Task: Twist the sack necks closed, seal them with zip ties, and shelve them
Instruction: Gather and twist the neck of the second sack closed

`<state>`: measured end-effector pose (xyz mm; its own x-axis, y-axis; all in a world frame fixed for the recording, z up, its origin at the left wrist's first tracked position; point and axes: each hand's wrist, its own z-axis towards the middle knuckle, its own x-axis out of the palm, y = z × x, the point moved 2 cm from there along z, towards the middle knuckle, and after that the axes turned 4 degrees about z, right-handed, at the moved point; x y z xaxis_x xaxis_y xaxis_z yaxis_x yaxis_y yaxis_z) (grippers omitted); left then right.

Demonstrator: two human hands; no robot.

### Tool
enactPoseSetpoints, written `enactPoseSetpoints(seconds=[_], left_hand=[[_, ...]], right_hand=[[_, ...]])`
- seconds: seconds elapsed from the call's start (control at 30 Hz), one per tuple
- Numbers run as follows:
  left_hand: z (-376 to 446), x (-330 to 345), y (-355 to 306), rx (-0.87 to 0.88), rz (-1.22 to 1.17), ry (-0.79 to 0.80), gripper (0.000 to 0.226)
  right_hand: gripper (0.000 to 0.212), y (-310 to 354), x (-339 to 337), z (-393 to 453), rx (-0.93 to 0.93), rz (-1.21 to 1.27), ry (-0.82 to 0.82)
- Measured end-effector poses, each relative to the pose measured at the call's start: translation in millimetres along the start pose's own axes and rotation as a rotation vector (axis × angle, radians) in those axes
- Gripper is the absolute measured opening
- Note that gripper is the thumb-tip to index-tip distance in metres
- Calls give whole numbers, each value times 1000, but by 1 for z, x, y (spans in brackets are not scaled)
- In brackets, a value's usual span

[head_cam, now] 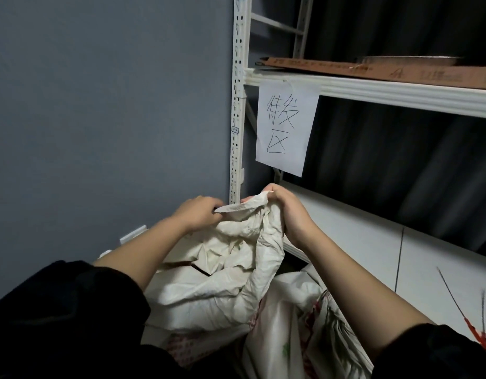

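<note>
A crumpled off-white woven sack [209,285] stands in front of me beside the shelving. Its mouth is pulled up, and both hands hold the rim. My left hand [198,214] pinches the left edge of the opening. My right hand [288,214] grips the bunched right side of the neck, fingers curled round the fabric. A second sack [293,332] with red and green print lies lower right, partly under the first. Thin zip ties [463,310], some red, lie on the white shelf board at the right.
A white metal shelving unit [237,105] stands against a blue-grey wall. A paper sign [285,127] hangs from the upper shelf beam, which carries flat cardboard [400,71]. The lower shelf board [359,236] is white. A wall socket [132,235] sits low on the left.
</note>
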<state>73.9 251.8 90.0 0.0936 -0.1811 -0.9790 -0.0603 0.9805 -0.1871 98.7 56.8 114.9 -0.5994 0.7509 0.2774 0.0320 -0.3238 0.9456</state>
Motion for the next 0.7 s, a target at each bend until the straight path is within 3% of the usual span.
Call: enactPoseSetpoints(seconds=[0.1, 0.23, 0.3, 0.47, 0.6, 0.67, 0.7], left_hand=[[2, 11, 7, -90, 105, 2, 16], [-1, 23, 36, -225, 279, 131, 25], [-5, 14, 49, -290, 280, 58, 27], [-14, -43, 56, -310, 187, -398, 14], [-15, -65, 37, -151, 476, -383, 12], [-15, -67, 20, -88, 627, -324, 17], [-14, -67, 10, -59, 671, -310, 19]], right_hand=[[22, 1, -5, -3, 1, 87, 2], [20, -3, -12, -6, 41, 240, -24], [14, -7, -21, -3, 15, 175, -136], [14, -8, -43, 8, -18, -207, -520], [24, -3, -31, 8, 67, -732, -592], [46, 9, -10, 5, -177, -1046, -546], [53, 13, 5, 6, -335, -1176, -445]])
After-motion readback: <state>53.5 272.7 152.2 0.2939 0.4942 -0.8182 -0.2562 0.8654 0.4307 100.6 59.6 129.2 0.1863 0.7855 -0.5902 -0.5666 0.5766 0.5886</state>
